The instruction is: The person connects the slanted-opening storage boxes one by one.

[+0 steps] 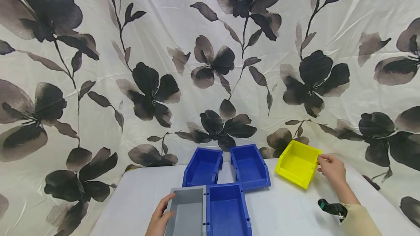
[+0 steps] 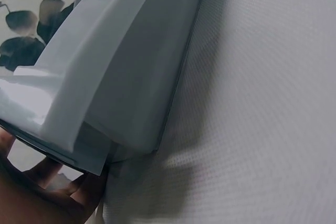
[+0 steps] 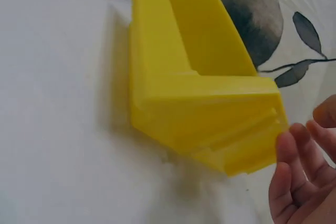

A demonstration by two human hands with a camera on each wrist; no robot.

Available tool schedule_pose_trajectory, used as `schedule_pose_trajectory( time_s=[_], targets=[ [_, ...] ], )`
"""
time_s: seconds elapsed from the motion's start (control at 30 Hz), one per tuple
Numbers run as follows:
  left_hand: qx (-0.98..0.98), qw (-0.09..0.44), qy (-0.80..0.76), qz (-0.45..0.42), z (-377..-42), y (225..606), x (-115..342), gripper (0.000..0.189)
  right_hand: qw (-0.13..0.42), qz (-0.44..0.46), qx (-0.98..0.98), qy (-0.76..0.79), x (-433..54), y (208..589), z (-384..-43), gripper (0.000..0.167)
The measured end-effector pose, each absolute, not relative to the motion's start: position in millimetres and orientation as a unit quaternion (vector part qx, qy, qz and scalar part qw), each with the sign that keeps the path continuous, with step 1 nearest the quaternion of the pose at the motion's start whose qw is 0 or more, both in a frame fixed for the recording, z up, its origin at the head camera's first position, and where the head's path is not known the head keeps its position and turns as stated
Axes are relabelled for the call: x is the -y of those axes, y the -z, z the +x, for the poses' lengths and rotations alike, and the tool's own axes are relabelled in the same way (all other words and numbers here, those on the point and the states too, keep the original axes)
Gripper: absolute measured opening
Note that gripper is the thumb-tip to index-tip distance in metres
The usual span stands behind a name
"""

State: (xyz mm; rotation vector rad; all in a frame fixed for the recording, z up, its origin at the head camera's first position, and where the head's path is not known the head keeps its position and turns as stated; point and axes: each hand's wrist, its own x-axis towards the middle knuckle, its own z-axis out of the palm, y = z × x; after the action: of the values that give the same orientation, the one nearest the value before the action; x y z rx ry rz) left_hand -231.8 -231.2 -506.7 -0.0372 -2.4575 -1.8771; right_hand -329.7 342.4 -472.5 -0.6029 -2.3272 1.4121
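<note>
On the right of the head view, my right hand (image 1: pixel 332 168) pinches a yellow plastic storage bin (image 1: pixel 298 163) at its right edge. The right wrist view has the fingertips (image 3: pixel 286 148) at a corner of that bin, which stands tilted with a shadow beside it. My left hand (image 1: pixel 159 217) grips the left wall of a grey bin (image 1: pixel 188 212), thumb and fingers at its rim. From the left wrist, the fingers (image 2: pixel 89 190) show under the grey bin's end. A blue bin (image 1: pixel 227 210) sits flush against the grey bin's right side.
Two more blue bins, one on the left (image 1: pixel 203 166) and one on the right (image 1: pixel 250 166), stand behind the front pair with a gap between them. All rest on a white-covered table (image 1: pixel 137 192). A floral curtain (image 1: pixel 210 94) hangs right behind the table.
</note>
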Motion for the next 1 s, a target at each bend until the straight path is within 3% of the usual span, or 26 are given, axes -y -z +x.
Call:
schedule_pose_trajectory(
  time_s=[0.53,1.0],
  targets=[
    [0.785,0.004,0.619,0.005,-229.9,509.2,235.5,0.056,0.189,-0.28,0.749,-0.569,-319.1,497.5,-333.0,0.07],
    [0.824,-0.002,0.566,0.031,-229.0,496.6,226.8,0.06,0.207,-0.326,0.707,-0.592,-310.9,500.7,-345.1,0.066]
  ],
)
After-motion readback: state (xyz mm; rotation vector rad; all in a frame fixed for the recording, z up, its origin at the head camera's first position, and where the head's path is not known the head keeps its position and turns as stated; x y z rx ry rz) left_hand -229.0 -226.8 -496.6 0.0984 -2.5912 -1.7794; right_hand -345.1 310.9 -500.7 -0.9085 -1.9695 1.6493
